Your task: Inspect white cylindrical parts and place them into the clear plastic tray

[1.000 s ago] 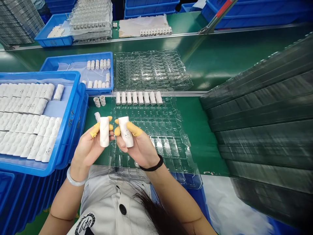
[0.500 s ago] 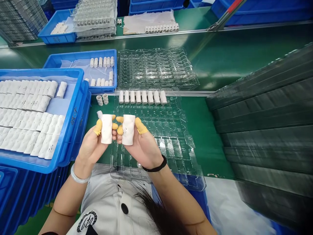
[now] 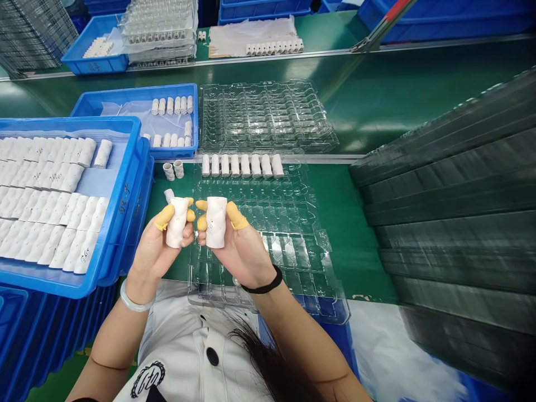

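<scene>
White tube (image 3: pixel 176 223) — pinched upright in left hand (image 3: pixel 157 251), fingertips capped. Second tube (image 3: pixel 215 223) — pinched likewise in right hand (image 3: pixel 243 251). Both side by side above clear tray (image 3: pixel 301 223), marked sides up, seemingly for viewing. Blue bin (image 3: pixel 125 190) of tubes at left.

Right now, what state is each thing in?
Left hand, shut on left tube, slightly tilted.
Right hand, shut on right tube, upright.
Clear tray, far row filled, rest looks empty.
Big blue bin, nearly full of tubes.
Small blue bin, few tubes.
</scene>
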Demonstrator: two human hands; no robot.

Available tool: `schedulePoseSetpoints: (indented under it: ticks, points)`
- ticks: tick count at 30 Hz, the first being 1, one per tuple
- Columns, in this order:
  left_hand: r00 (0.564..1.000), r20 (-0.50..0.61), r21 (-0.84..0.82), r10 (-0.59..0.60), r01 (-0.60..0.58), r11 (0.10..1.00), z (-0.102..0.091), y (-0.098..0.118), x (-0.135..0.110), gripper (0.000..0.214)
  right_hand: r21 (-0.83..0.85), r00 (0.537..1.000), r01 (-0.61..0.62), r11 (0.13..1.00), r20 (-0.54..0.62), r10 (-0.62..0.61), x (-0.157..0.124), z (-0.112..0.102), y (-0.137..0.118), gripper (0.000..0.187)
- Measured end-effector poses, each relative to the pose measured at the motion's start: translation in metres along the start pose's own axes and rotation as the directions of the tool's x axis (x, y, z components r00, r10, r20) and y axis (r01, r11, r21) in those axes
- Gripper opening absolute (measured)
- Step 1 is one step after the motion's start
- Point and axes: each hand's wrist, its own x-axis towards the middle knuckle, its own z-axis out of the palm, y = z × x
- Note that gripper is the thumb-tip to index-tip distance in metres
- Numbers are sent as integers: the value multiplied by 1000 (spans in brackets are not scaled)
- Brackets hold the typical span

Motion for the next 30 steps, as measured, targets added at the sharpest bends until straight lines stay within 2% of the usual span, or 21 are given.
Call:
schedulePoseSetpoints:
  ticks: [2, 6, 10, 17, 26, 30]
  points:
    - [999, 8, 44, 52, -52, 998, -1, -1, -1, 17, 1, 1000, -6, 1000, -7, 6, 0, 0, 0, 49]
    - [993, 17, 102, 117, -118, 988, -2, -3, -2, 29, 14, 1000, -3, 1000, -28, 4, -1, 0, 0, 49]
    - [996, 2, 91, 86, -85, 992, -2, -4, -2, 25, 20, 1000, 4, 1000, -21, -4, 0, -2, 2, 52]
    - [1000, -22, 36, 9, -8, 999, -2, -3, 0, 31, 46, 1000, 21, 999, 3, -21, 0, -5, 1, 49]
    - [997, -59, 58, 40, -36, 998, 0, -6, 2, 29, 81, 1000, 7, 997, 2, -7, 2, -5, 1, 48]
    - [993, -87, 38, 84, -81, 996, -1, -7, 3, 20, 69, 999, 50, 996, 15, -52, 2, -7, 3, 38]
